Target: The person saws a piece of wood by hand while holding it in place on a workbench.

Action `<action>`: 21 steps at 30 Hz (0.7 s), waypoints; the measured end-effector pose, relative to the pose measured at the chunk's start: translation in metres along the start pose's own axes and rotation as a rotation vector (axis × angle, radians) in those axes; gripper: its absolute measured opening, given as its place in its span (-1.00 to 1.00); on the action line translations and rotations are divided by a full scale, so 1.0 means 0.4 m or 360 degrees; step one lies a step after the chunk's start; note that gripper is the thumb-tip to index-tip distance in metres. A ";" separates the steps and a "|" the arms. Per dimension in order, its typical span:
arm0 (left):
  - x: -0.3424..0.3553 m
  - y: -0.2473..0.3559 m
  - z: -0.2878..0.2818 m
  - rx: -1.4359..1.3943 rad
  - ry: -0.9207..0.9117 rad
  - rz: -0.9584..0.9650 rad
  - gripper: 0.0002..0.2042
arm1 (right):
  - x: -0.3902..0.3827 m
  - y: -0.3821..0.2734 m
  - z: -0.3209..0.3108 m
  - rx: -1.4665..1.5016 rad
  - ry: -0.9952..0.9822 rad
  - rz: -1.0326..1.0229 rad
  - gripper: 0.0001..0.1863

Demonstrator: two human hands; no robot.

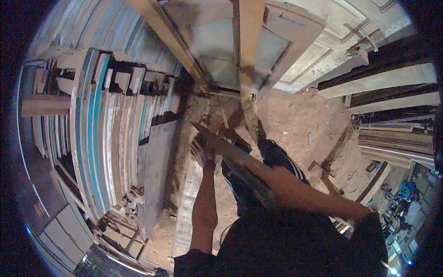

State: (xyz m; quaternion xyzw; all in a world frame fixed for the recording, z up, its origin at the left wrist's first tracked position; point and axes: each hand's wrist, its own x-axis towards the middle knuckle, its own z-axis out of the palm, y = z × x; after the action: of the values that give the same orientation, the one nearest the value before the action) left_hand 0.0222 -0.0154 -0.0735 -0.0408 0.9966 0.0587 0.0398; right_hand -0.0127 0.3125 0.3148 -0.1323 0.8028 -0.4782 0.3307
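Note:
A narrow wooden board [251,180] slants across in front of my body, its pointed far end up and to the left. My left hand [203,151] grips the board's left side near that end, fingers bent against the wood. My right forearm [300,187] reaches in from the right and lies over the board. It blends with the wood in colour, and my right hand is too blurred to make out its fingers. Below the board are my legs in dark trousers [281,157] with pale side stripes.
Stacked planks [97,138], some turquoise-edged, stand on the left beside a wide grey board [157,171]. Panelled doors [318,51] and upright frames [251,37] lean ahead. More timber [394,143] is piled at right. Offcuts [327,180] lie on the earth floor [295,115].

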 end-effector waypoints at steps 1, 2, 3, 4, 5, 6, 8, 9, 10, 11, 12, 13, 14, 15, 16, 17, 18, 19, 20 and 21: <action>0.001 0.032 0.021 0.0032 -0.0063 0.0005 0.12 | 0.073 0.078 0.042 -0.0045 -0.0025 0.0097 -0.18; 0.018 0.009 0.039 0.0103 -0.0087 -0.0038 0.12 | 0.105 0.069 0.040 -0.0010 -0.0034 0.0127 -0.21; 0.024 -0.034 0.030 0.0191 -0.0115 -0.0117 0.12 | 0.156 0.032 0.033 0.0026 -0.0061 0.0134 -0.24; 0.030 -0.076 0.022 0.0163 -0.0152 -0.0150 0.10 | 0.130 -0.035 0.011 0.0141 -0.0060 0.0142 -0.27; 0.037 -0.011 0.008 0.0056 -0.0222 -0.0163 0.09 | 0.100 -0.080 -0.023 0.0212 -0.0049 0.0229 -0.31; 0.035 0.055 -0.011 0.0073 -0.0098 -0.0118 0.06 | 0.102 -0.078 -0.023 0.0185 -0.0015 0.0298 -0.33; 0.083 0.180 -0.156 -0.0038 -0.0119 -0.0110 0.00 | 0.137 -0.038 -0.008 0.0155 0.0052 0.0350 -0.36; 0.132 0.231 -0.212 -0.0212 -0.0280 -0.0131 -0.02 | 0.153 -0.007 0.002 0.0131 0.0096 0.0396 -0.37; 0.074 0.080 -0.196 -0.0123 -0.0079 -0.0197 -0.04 | 0.208 0.006 0.075 0.0208 -0.0066 0.0281 -0.39; 0.057 0.055 -0.134 -0.0213 0.0102 -0.0136 -0.06 | 0.216 0.001 0.093 0.0161 -0.0080 0.0313 -0.40; 0.052 0.037 -0.088 -0.0254 0.0037 -0.0193 0.00 | 0.220 0.001 0.100 0.0128 -0.0069 0.0345 -0.41; 0.045 0.024 -0.052 -0.0293 -0.0026 -0.0240 0.06 | 0.209 -0.016 0.099 0.0095 -0.0053 0.0355 -0.41; 0.032 0.016 -0.037 -0.0323 -0.0083 -0.0296 0.12 | 0.210 -0.044 0.099 0.0074 -0.0035 0.0353 -0.42; 0.025 0.041 -0.044 -0.0373 -0.0142 -0.0346 0.09 | 0.204 -0.072 0.088 0.0035 -0.0003 0.0374 -0.42; 0.027 0.049 -0.052 -0.0342 -0.0110 -0.0346 0.09 | 0.183 -0.088 0.072 -0.0058 0.0009 0.0342 -0.42; 0.019 0.070 -0.061 -0.0322 -0.0090 -0.0361 0.09 | 0.156 -0.101 0.058 -0.0149 -0.0018 0.0315 -0.42; 0.062 0.112 -0.075 -0.0334 -0.0045 -0.0321 0.09 | 0.140 -0.105 0.042 -0.0237 0.0028 0.0292 -0.42; 0.075 0.111 -0.165 -0.0306 -0.0416 -0.0434 0.10 | 0.130 -0.075 0.045 -0.0248 -0.0012 0.0242 -0.42; 0.090 0.132 -0.171 -0.0313 -0.0390 -0.0408 0.10 | 0.132 -0.060 0.049 -0.0268 0.0006 0.0245 -0.42; 0.064 0.123 -0.169 -0.0271 -0.0387 -0.0427 0.11 | 0.148 -0.035 0.067 -0.0208 -0.0027 0.0225 -0.42</action>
State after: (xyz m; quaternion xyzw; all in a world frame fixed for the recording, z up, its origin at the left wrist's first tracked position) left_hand -0.0123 0.0231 -0.0031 -0.1689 0.9616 0.1414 0.1637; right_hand -0.0407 0.2560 0.2941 -0.1007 0.8368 -0.3991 0.3611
